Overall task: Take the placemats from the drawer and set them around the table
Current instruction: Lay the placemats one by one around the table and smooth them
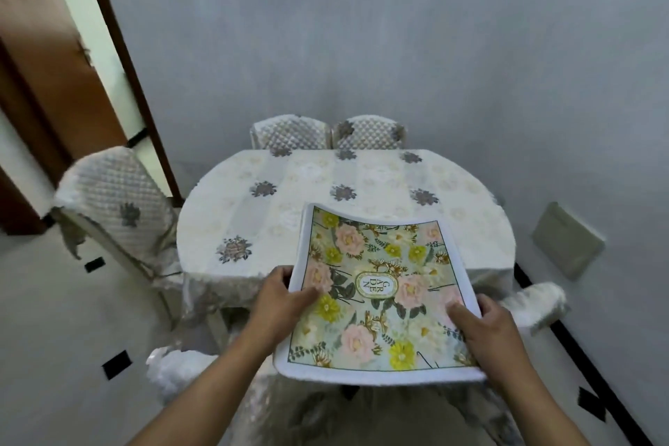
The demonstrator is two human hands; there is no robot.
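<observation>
A floral placemat [376, 286] with a white border and a "GARDEN" label hangs in the air over the near edge of the table [289, 199]. My left hand [286, 300] grips its left edge, thumb on top. My right hand [485, 329] grips its right edge, thumb on the print. The mat's far end curves upward above the cream tablecloth with grey flower motifs. I cannot tell whether more mats lie beneath the top one. No drawer is in view.
Quilted covered chairs surround the table: one at the left [116, 206], two at the far side [293, 132], one at the near left [181, 369] and one at the right [535, 304]. A brown door [43, 83] stands at the left. A grey wall lies behind.
</observation>
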